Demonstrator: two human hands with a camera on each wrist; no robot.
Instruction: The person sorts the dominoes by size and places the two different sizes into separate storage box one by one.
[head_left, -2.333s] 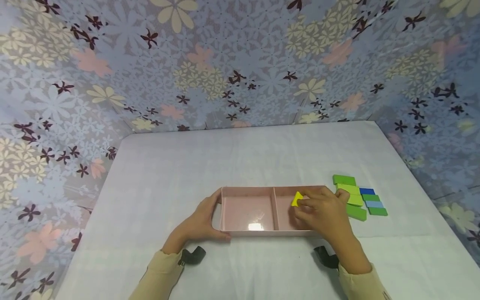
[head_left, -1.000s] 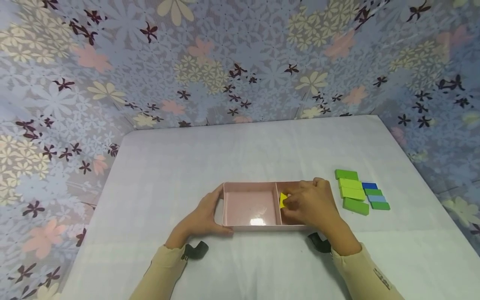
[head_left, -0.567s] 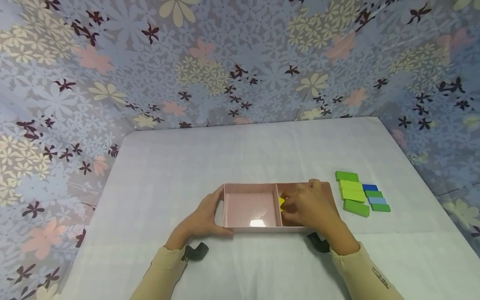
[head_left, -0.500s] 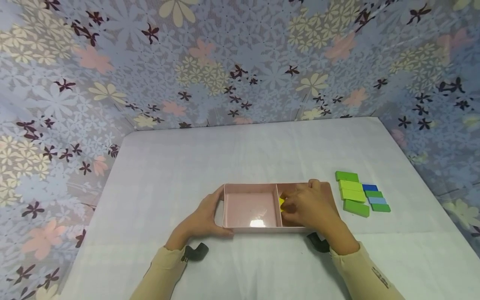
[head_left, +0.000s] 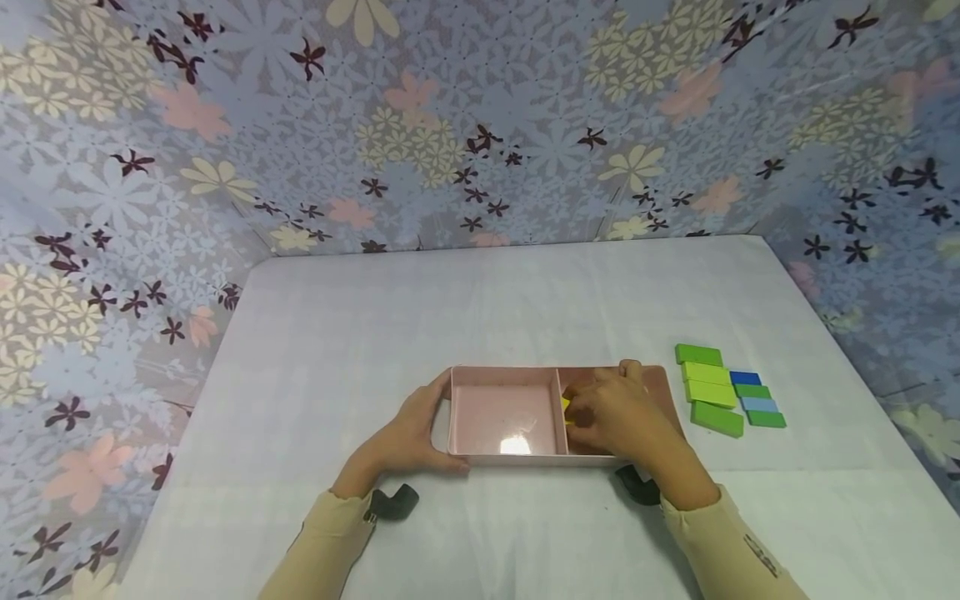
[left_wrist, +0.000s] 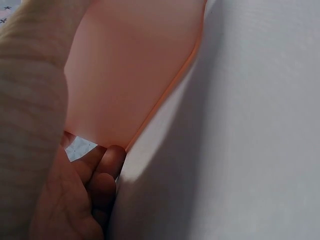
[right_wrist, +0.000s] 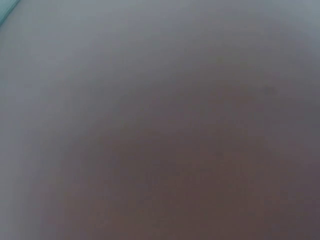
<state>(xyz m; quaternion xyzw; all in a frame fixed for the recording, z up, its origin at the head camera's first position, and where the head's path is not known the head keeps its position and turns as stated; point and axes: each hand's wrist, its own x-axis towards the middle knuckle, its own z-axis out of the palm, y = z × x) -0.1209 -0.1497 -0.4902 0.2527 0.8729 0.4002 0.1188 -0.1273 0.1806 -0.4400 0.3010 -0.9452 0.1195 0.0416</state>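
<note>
A pink two-compartment box lies on the white cloth in the head view. My left hand grips its left end, thumb along the front wall. In the left wrist view, curled fingers of that hand reach round the box's end. Inside the right compartment, my right hand pinches a small yellow block beside the divider. Most of the block is hidden by the fingers, so its full shape does not show. The right wrist view is too blurred to make out anything.
Right of the box lie green blocks, yellow-green blocks, a dark blue block and a light blue block, grouped in two columns. Flowered fabric rises behind and beside the cloth-covered table.
Since the earliest frame my right hand has moved left and lower into the right compartment, bringing the yellow block beside the divider. Over the last half second both hands stay nearly still.
</note>
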